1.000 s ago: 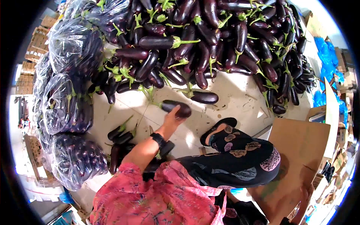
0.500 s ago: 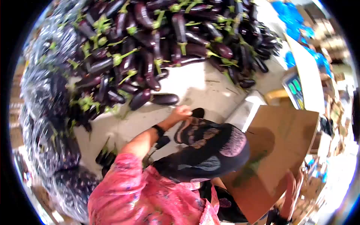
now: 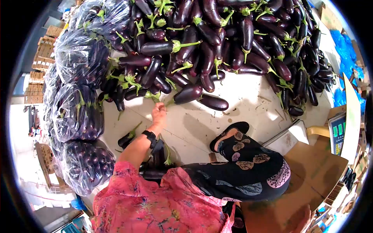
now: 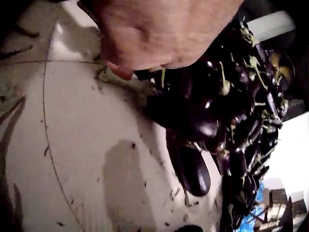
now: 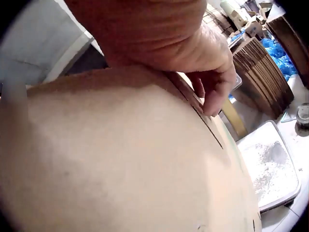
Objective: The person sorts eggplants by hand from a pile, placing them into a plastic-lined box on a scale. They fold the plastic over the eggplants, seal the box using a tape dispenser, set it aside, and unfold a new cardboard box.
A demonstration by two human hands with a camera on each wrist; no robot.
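My left hand (image 3: 158, 115), a dark watch (image 3: 149, 138) on its wrist, reaches the front of the eggplant heap. Its fingers are curled right at the green stalks (image 3: 153, 96) of eggplants lying there; in the left wrist view the hand (image 4: 166, 31) hides its own grip, so I cannot tell whether it pinches a stalk. Just right of it lies a plump eggplant (image 3: 188, 94), beside another eggplant (image 3: 213, 102) on the tiled floor. In the right wrist view my right hand (image 5: 178, 48) grips the edge of a brown cardboard box (image 5: 125, 145), fingertips curled over it.
A large eggplant heap (image 3: 244, 42) spans the back. Clear plastic bags of eggplants (image 3: 75, 110) line the left. Several loose eggplants (image 3: 157, 155) lie near my left elbow. At right stand a scale display (image 3: 337, 134) and its white platform (image 3: 287, 136). My bent knee (image 3: 279, 171) is beside the box.
The eggplant my left hand held a second ago now lies at the heap's front. That hand first drew back toward my foot, then went left to the stalks. The head view has swung and returned.
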